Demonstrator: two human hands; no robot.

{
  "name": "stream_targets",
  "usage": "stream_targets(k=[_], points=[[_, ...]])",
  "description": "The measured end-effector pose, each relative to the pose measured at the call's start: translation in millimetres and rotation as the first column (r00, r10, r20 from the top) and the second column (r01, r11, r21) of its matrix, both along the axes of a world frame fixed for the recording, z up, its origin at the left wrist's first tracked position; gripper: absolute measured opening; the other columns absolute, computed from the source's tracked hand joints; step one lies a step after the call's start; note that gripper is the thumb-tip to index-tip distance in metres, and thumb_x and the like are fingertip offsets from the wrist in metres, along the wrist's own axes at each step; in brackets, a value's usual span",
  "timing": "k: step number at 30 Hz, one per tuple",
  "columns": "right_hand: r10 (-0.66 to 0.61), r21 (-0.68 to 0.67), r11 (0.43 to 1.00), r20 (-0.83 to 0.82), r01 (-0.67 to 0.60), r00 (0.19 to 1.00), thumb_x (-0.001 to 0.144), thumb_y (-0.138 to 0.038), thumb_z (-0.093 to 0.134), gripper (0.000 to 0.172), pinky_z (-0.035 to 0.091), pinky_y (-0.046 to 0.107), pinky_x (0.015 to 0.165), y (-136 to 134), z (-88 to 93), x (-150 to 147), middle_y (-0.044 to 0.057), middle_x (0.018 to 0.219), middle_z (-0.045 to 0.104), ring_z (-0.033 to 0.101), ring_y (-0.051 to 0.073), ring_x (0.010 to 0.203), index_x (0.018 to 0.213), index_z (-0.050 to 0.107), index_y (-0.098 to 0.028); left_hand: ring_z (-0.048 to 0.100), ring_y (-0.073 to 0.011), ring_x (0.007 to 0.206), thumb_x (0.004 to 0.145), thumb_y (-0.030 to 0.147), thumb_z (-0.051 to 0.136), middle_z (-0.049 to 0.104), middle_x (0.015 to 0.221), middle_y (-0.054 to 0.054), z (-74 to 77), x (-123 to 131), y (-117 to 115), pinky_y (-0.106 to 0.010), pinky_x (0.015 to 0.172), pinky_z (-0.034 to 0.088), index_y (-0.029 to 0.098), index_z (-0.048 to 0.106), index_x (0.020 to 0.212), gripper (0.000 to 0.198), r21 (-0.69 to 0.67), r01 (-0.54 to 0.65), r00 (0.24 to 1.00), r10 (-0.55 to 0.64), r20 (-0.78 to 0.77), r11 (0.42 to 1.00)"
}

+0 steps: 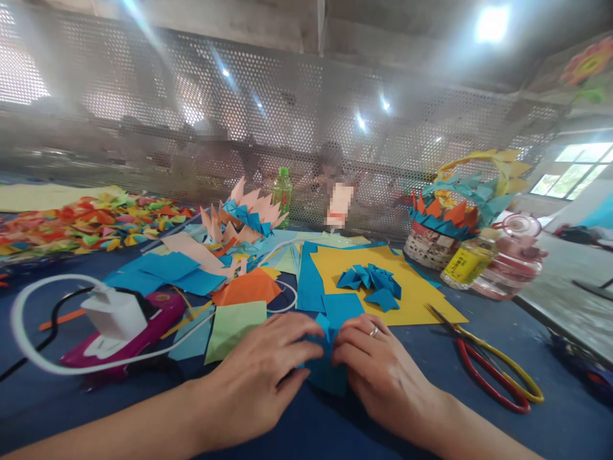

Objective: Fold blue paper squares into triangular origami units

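Note:
My left hand (261, 374) and my right hand (383, 370) meet at the table's near edge, both pressed onto a small blue paper piece (325, 370) that they pinch and fold between the fingertips. A ring shows on my right hand. Just beyond lies a yellow sheet (416, 287) with a pile of folded blue paper pieces (371, 281) on it. A loose blue square (341, 306) sits right in front of my fingers.
Red and yellow scissors (483, 364) lie to the right. A white charger (115, 313) on a magenta device (143, 332) sits left with its cable. Coloured sheets, folded paper crowns (244, 214), a green bottle (282, 191), a paper basket (445, 220) and jars stand farther back.

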State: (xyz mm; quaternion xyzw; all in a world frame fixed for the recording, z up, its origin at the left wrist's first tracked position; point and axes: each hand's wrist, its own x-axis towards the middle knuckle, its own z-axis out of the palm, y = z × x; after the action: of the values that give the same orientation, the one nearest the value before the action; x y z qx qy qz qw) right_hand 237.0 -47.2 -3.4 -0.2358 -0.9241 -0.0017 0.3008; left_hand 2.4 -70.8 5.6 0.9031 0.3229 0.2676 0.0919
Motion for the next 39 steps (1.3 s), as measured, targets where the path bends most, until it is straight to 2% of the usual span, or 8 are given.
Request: stream_targets(k=[4,8,11,14,17,22,30,39], points=[[0.020,-0.052,0.999,0.063,-0.016,0.998,0.084,0.000,0.047,0.025,0.043,0.038,0.089,-0.8,3.9,2.4,0.005,0.091,0.069,0.058,0.021,0.095,0.092,0.062,-0.019,0.063,-0.0186,0.086,0.096,0.008,0.044,0.069,0.092,-0.003,1.8,4.3,-1.6,-0.038,0.088,0.046,0.018,0.064,0.086,0.025,-0.014,0.106,0.991,-0.107,-0.081,0.994],[0.058,-0.156,0.987,0.102,-0.041,0.993,0.078,0.000,0.049,0.030,0.046,0.038,0.090,-2.6,13.2,3.8,0.006,0.095,0.069,0.060,0.021,0.096,0.097,0.063,-0.019,0.062,-0.0200,0.088,0.096,0.011,0.045,0.069,0.097,-0.004,1.9,4.1,-2.5,-0.036,0.083,0.046,0.019,0.065,0.084,0.024,-0.025,0.090,0.991,-0.092,-0.097,0.996],[0.096,-0.331,0.942,0.082,-0.064,0.992,0.072,0.001,0.054,0.034,0.048,0.035,0.090,1.7,19.9,7.7,0.005,0.099,0.068,0.061,0.019,0.097,0.098,0.063,-0.019,0.063,-0.0216,0.092,0.096,0.013,0.045,0.070,0.106,-0.004,2.0,1.7,-5.4,-0.035,0.081,0.047,0.019,0.068,0.087,0.025,-0.030,0.088,0.989,-0.090,-0.114,0.996],[0.109,-0.501,0.863,0.061,-0.064,0.992,0.080,-0.006,0.068,0.020,0.050,0.031,0.089,11.4,22.6,13.6,0.003,0.101,0.068,0.063,0.016,0.096,0.093,0.065,-0.021,0.065,-0.0216,0.091,0.096,0.015,0.046,0.070,0.108,-0.004,3.7,0.7,-8.5,-0.035,0.079,0.048,0.020,0.071,0.092,0.026,-0.029,0.084,0.990,-0.087,-0.112,0.996],[0.097,-0.572,0.818,0.030,-0.063,0.995,0.084,-0.022,0.076,0.010,0.050,0.029,0.088,20.2,20.2,18.0,0.001,0.095,0.069,0.064,0.015,0.093,0.085,0.067,-0.021,0.066,-0.0215,0.088,0.095,0.015,0.047,0.071,0.105,-0.003,6.4,1.4,-10.0,-0.035,0.077,0.048,0.021,0.072,0.091,0.026,-0.032,0.071,0.991,-0.074,-0.114,0.997],[0.029,-0.588,0.808,-0.012,-0.030,1.000,0.088,-0.025,0.073,0.012,0.050,0.028,0.082,20.1,12.4,14.5,0.000,0.089,0.070,0.064,0.014,0.086,0.078,0.067,-0.020,0.067,-0.0205,0.084,0.094,0.016,0.048,0.071,0.098,-0.002,7.4,2.6,-10.1,-0.034,0.072,0.048,0.020,0.071,0.084,0.025,-0.027,0.049,0.994,-0.052,-0.099,0.998],[-0.167,-0.521,0.842,-0.001,0.142,0.986,0.081,-0.011,0.069,0.018,0.046,0.029,0.075,5.5,7.0,-1.1,-0.001,0.077,0.066,0.061,0.015,0.078,0.070,0.059,-0.020,0.067,-0.0194,0.081,0.092,0.017,0.050,0.071,0.095,-0.002,7.9,1.9,-11.5,-0.033,0.072,0.048,0.019,0.068,0.078,0.022,-0.016,0.045,0.993,-0.046,-0.104,0.999],[-0.243,-0.483,0.851,-0.013,0.206,0.970,0.085,-0.010,0.066,0.021,0.043,0.032,0.077,-2.3,-2.9,-5.8,0.000,0.078,0.062,0.059,0.016,0.077,0.070,0.054,-0.019,0.066,-0.0193,0.081,0.093,0.018,0.050,0.070,0.097,-0.001,5.7,0.4,-12.5,-0.033,0.069,0.047,0.019,0.068,0.081,0.021,-0.038,0.044,0.991,-0.048,-0.126,0.998]])
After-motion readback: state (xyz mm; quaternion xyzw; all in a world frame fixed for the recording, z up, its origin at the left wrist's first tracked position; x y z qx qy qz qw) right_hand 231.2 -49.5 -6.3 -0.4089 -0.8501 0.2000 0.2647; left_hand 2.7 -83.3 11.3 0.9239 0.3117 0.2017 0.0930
